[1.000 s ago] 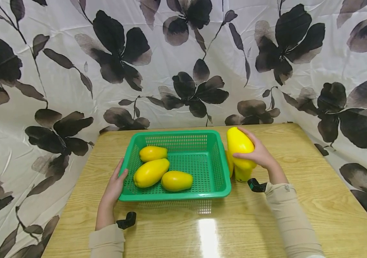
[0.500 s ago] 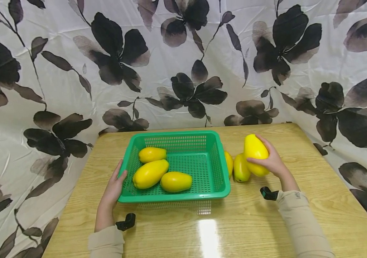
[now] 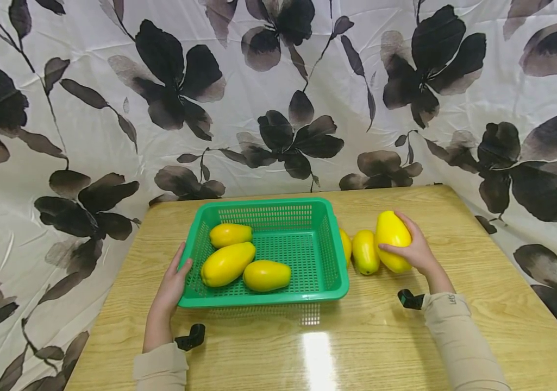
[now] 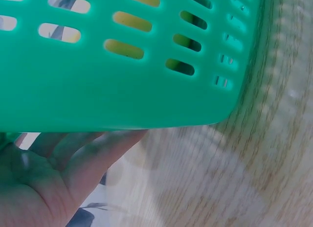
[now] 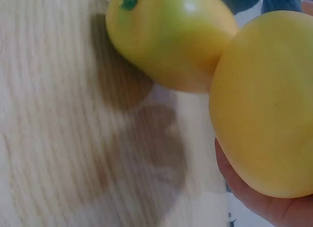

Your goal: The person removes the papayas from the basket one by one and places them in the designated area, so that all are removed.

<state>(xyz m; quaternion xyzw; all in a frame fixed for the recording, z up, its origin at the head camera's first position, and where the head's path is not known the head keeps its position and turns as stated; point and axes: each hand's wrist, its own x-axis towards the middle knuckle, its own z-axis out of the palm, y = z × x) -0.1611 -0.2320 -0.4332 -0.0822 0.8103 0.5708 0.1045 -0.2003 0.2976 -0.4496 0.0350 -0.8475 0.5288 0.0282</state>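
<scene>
My left hand (image 3: 171,282) holds the left side of a green plastic basket (image 3: 263,297), thumb over the rim and fingers along the outer wall. Inside lie three yellow papayas: a rear papaya (image 3: 231,235), a larger middle papaya (image 3: 227,264) and a front papaya (image 3: 267,276). To the right of the basket my right hand (image 3: 417,250) grips another papaya (image 3: 392,239) from its right side. Close beside that one lies a papaya (image 3: 365,252) with a greenish end. A further papaya (image 3: 345,245) is partly hidden behind the basket's right wall.
Everything stands on a light wooden table (image 3: 254,347). A floral cloth (image 3: 239,125) hangs along its back edge and sides. Each wrist carries a small black camera, a left camera (image 3: 191,337) and a right camera (image 3: 410,299).
My right hand has moved the papaya right and down, away from the basket, uncovering the papaya beside it. My left hand has stayed at the basket.
</scene>
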